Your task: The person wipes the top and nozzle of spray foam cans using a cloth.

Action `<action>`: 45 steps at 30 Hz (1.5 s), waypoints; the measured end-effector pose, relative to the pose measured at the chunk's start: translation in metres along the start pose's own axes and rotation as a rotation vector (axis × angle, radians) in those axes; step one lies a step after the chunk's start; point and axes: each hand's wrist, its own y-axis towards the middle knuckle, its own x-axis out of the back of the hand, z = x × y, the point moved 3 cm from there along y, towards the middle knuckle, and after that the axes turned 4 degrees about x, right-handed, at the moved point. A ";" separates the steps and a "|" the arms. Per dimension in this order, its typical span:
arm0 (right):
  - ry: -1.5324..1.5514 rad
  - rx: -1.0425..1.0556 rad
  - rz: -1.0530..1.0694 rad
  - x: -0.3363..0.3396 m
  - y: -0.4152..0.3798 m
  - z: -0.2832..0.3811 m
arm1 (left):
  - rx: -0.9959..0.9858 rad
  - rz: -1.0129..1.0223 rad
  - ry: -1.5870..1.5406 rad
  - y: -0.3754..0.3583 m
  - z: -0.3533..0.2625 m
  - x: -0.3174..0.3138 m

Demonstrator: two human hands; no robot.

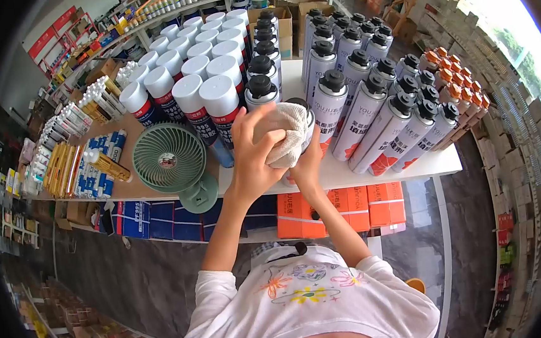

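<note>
My left hand (250, 154) is closed around a bunched beige cloth (289, 129), pressing it against a spray foam can (310, 131). My right hand (310, 159) wraps the lower part of that can, which the cloth and my fingers mostly hide. Just right of my hands stand several light grey foam cans (360, 118) with black caps. To the left are rows of white-capped spray cans (220, 106) with dark blue and red bodies. Close behind the cloth is another black-capped can (261, 92).
A green desk fan (169, 158) stands left of my hands on the table (445, 163). Orange-nozzled tubes (457, 81) fill its right end, and sealant tubes (100, 150) lie at the left. Orange boxes (350, 208) and blue boxes (170, 220) sit beneath it.
</note>
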 end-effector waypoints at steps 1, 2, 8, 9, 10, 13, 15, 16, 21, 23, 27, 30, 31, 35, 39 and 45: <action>0.002 -0.003 0.000 0.000 -0.001 0.000 | 0.001 0.003 0.001 0.000 0.001 0.002; -0.003 -0.005 0.003 0.000 -0.001 0.001 | 0.032 0.079 -0.031 0.002 0.004 0.002; -0.010 -0.030 0.061 0.008 0.004 -0.002 | 0.135 -0.094 -0.278 -0.006 0.013 0.015; 0.010 -0.049 0.071 0.010 0.004 -0.005 | 0.172 -0.173 -0.352 -0.009 0.016 0.020; 0.030 -0.036 0.082 0.012 0.005 -0.007 | 0.250 -0.230 -0.417 -0.013 0.018 0.024; 0.035 0.041 0.095 0.024 0.007 -0.001 | 0.387 -0.297 -0.509 -0.018 0.015 0.035; 0.026 0.107 0.105 0.031 0.013 0.010 | 0.340 -0.200 -0.336 -0.020 0.014 0.037; 0.014 0.157 0.118 0.033 0.018 0.019 | 0.288 -0.166 -0.265 -0.019 0.014 0.036; 0.040 0.213 0.164 0.031 0.034 0.032 | 0.284 -0.083 -0.231 -0.020 0.005 0.021; 0.061 0.189 0.163 0.029 0.036 0.028 | 0.218 -0.015 -0.140 -0.013 -0.004 0.017; 0.092 0.137 0.047 0.025 0.031 0.020 | 0.041 0.039 0.027 -0.001 -0.016 0.003; 0.008 0.205 0.021 0.026 0.029 0.022 | 0.142 -0.024 0.033 0.003 0.001 0.002; -0.014 0.235 -0.005 0.024 0.029 0.024 | 0.159 -0.032 0.026 0.003 0.002 0.002; -0.061 0.221 -0.038 0.020 0.027 0.022 | 0.020 0.082 0.064 0.005 -0.017 0.002; -0.033 0.248 -0.012 0.022 0.028 0.027 | 0.065 -0.004 0.020 0.005 0.000 0.000; -0.092 0.271 -0.043 0.021 0.029 0.025 | 0.043 0.067 0.008 0.002 -0.012 -0.003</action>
